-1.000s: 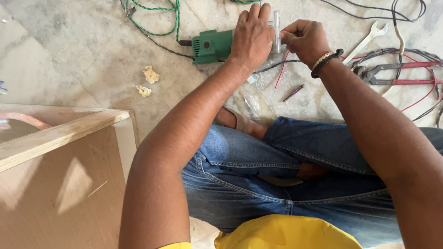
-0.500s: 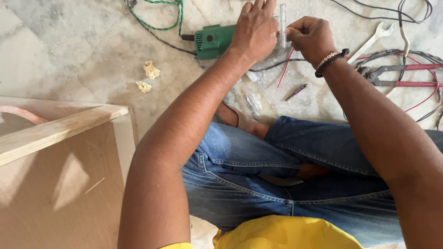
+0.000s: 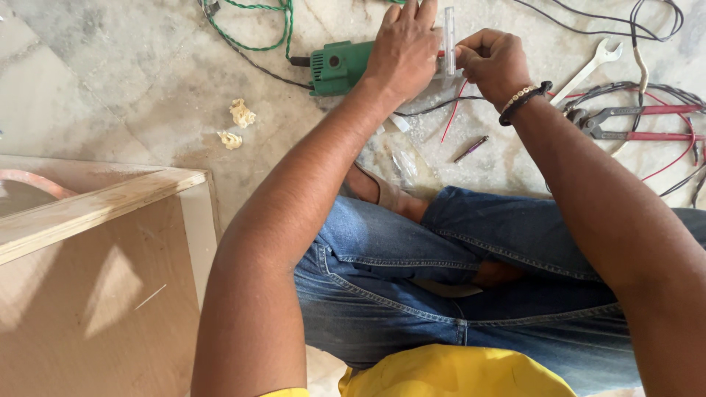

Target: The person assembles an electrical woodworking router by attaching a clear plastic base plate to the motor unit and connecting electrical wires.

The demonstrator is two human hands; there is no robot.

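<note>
Clear plastic strip [image 3: 449,40]: narrow, pale, see-through, upright, held above marble floor [image 3: 132,88] near far edge. Left hand [image 3: 404,51] fingers closed around strip. Right hand [image 3: 493,62] fingers pinch its lower side. Green power tool [image 3: 337,68] lies just behind left hand.

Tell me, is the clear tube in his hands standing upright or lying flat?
Upright: the clear tube points straight up between the left hand and right hand.

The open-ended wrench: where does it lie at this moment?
In the head view the wrench lies on the stone floor at upper right, beyond the right hand, just above the red-handled pliers.
</note>
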